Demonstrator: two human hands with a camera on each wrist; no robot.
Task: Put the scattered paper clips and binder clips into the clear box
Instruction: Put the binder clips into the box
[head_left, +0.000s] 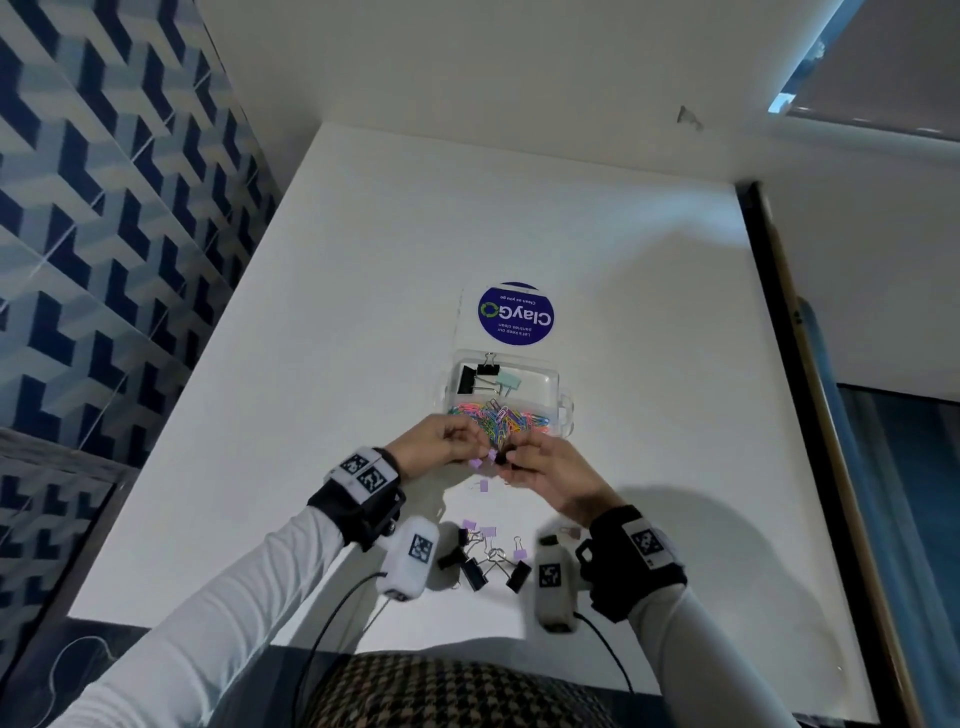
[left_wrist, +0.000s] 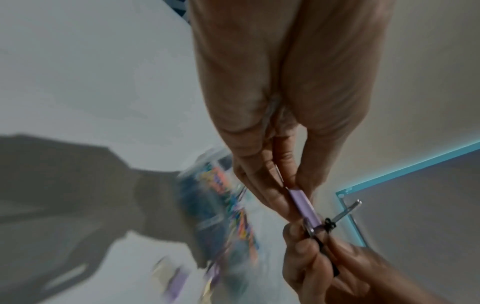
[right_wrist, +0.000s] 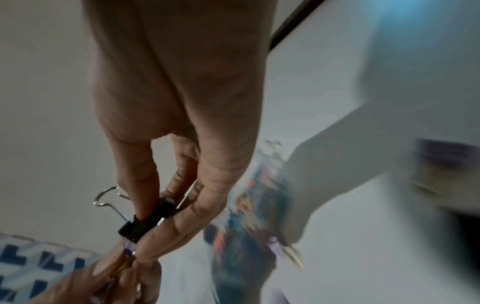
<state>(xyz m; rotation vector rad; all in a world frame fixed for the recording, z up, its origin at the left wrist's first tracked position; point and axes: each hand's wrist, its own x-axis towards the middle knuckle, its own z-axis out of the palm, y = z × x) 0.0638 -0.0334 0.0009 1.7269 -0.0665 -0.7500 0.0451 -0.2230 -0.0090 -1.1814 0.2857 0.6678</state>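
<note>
The clear box (head_left: 563, 410) sits open on the white table (head_left: 363, 291), holding black and mint binder clips at the back and several coloured paper clips (head_left: 498, 418) at the front. Just before it my two hands meet. My left hand (head_left: 447, 441) pinches a purple binder clip (left_wrist: 302, 202). My right hand (head_left: 540, 467) pinches a black binder clip (right_wrist: 145, 222), and the two clips touch end to end. Several purple and black binder clips (head_left: 485, 553) lie scattered near the table's front edge, between my wrists.
A round blue sticker (head_left: 515, 313) lies on the table behind the box. A blue patterned wall (head_left: 104, 208) runs along the left; a dark frame edge (head_left: 779, 338) borders the table on the right. Cables hang off the front edge.
</note>
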